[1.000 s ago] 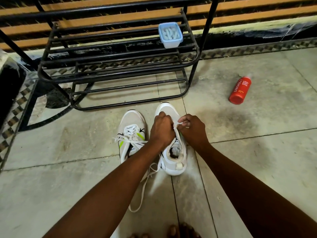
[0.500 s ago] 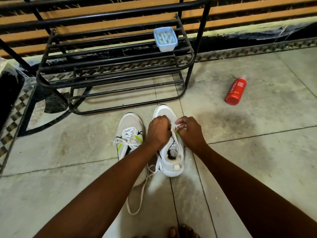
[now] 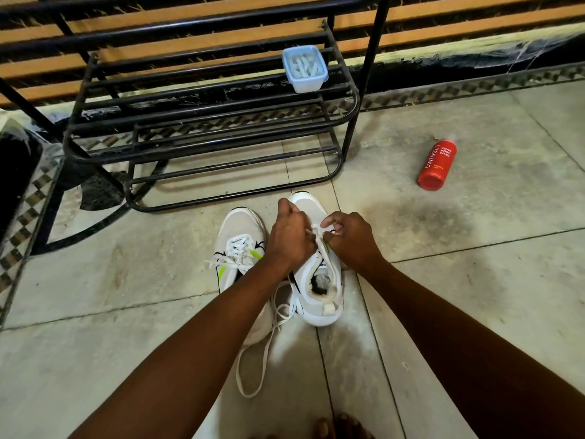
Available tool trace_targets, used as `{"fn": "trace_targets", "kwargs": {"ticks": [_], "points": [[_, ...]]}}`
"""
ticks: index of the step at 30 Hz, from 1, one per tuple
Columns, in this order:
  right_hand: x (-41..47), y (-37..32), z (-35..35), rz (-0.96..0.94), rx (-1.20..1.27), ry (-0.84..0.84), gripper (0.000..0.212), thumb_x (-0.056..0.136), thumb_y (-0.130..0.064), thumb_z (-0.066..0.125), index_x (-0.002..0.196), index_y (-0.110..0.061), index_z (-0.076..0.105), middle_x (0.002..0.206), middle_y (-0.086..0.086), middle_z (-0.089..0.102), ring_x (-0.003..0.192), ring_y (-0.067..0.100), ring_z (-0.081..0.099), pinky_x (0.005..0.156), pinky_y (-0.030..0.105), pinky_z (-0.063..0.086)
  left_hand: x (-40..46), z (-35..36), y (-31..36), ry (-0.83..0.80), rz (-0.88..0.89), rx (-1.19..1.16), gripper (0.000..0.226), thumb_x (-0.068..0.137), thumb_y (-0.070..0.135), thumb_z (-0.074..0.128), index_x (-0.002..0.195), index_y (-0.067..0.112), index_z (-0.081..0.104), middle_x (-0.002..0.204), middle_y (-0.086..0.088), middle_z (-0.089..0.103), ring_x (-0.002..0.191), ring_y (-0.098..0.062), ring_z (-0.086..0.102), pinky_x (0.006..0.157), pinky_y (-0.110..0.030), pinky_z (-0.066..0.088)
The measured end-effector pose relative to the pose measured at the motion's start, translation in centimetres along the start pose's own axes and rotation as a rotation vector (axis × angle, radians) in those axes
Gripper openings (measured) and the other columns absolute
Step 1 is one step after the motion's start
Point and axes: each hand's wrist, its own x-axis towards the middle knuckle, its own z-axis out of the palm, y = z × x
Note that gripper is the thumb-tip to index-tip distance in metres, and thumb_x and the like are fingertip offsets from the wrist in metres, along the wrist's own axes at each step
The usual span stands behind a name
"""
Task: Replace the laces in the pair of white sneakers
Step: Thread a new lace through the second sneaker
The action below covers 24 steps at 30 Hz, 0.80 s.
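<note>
Two white sneakers stand side by side on the tiled floor. The left sneaker (image 3: 235,231) is laced, with neon green marks on its sides. The right sneaker (image 3: 319,299) has its tongue area under my hands. My left hand (image 3: 291,237) is closed on the lace (image 3: 317,233) over the eyelets. My right hand (image 3: 349,240) pinches the same lace from the other side. A loose length of white lace (image 3: 253,375) trails from the shoe onto the floor between my forearms.
A black metal shoe rack (image 3: 205,122) stands just beyond the sneakers, with a pale blue plastic box (image 3: 304,69) of white laces on a shelf. A red body wash bottle (image 3: 437,164) lies on the floor at right. My toes (image 3: 335,430) show at the bottom edge.
Both hands stay on the right sneaker's lace; they have shifted slightly toward the toe and the right fingers have spread while pinching. The view has tilted a little.
</note>
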Motion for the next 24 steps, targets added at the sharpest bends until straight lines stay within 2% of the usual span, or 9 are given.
{"fn": "trace_targets", "kwargs": {"ticks": [3,6,9,11,14,18,24], "points": [[0.0,0.1,0.1,-0.007,-0.012,-0.004,0.017,0.078,-0.010,0.070,0.089,-0.023,0.071,0.073,-0.008,0.053,0.082,0.019,0.056,0.077,0.029,0.043,0.2,0.2,-0.2,-0.028,0.025,0.044,0.014,0.081,0.009,0.076,0.095,0.013,0.073,0.123,-0.003,0.034,0.094,-0.022,0.062,0.081,-0.036,0.058],[0.1,0.3,0.2,0.008,-0.002,-0.014,0.018,0.078,-0.013,0.071,0.090,-0.027,0.071,0.079,-0.004,0.055,0.083,0.018,0.057,0.078,0.028,0.044,0.3,0.9,0.0,-0.059,0.039,0.117,0.011,0.081,0.010,0.076,0.092,0.011,0.072,0.122,-0.001,0.028,0.089,-0.023,0.062,0.075,-0.039,0.059],[0.2,0.6,0.3,0.024,0.006,-0.022,0.018,0.079,-0.017,0.071,0.093,-0.028,0.071,0.090,0.000,0.055,0.083,0.013,0.058,0.078,0.023,0.040,0.6,1.8,0.1,-0.070,0.034,0.168,0.016,0.084,0.008,0.071,0.100,0.008,0.072,0.120,-0.004,0.027,0.090,-0.024,0.058,0.077,-0.040,0.059],[0.2,0.7,0.4,0.028,0.018,-0.030,0.018,0.080,-0.018,0.072,0.094,-0.029,0.071,0.092,0.000,0.056,0.082,0.010,0.057,0.077,0.021,0.039,0.6,2.1,0.3,-0.074,0.007,0.217,0.020,0.087,0.006,0.069,0.107,0.003,0.068,0.122,-0.009,0.028,0.084,-0.027,0.058,0.072,-0.036,0.056],[0.3,0.8,0.1,0.027,0.063,-0.057,0.019,0.082,-0.015,0.073,0.096,-0.028,0.071,0.086,-0.004,0.052,0.081,0.008,0.054,0.078,0.022,0.040,0.4,2.1,0.7,-0.074,-0.032,0.266,0.029,0.088,0.002,0.067,0.116,0.000,0.060,0.129,-0.014,0.031,0.081,-0.033,0.063,0.068,-0.036,0.051],[0.4,0.8,-0.1,0.029,0.078,-0.071,0.019,0.081,-0.014,0.074,0.097,-0.024,0.071,0.084,-0.005,0.049,0.083,0.013,0.054,0.083,0.028,0.046,0.6,2.2,0.7,-0.087,0.001,0.281,0.043,0.084,0.011,0.073,0.124,0.011,0.057,0.130,-0.009,0.044,0.097,-0.034,0.065,0.076,-0.043,0.053],[0.5,0.7,0.0,0.002,0.048,-0.071,0.019,0.081,-0.011,0.072,0.096,-0.023,0.071,0.077,-0.008,0.048,0.087,0.018,0.055,0.080,0.030,0.045,0.3,2.2,0.5,-0.016,0.003,0.232,0.033,0.080,0.013,0.073,0.111,0.018,0.062,0.116,-0.003,0.059,0.097,-0.033,0.068,0.076,-0.041,0.054]]}}
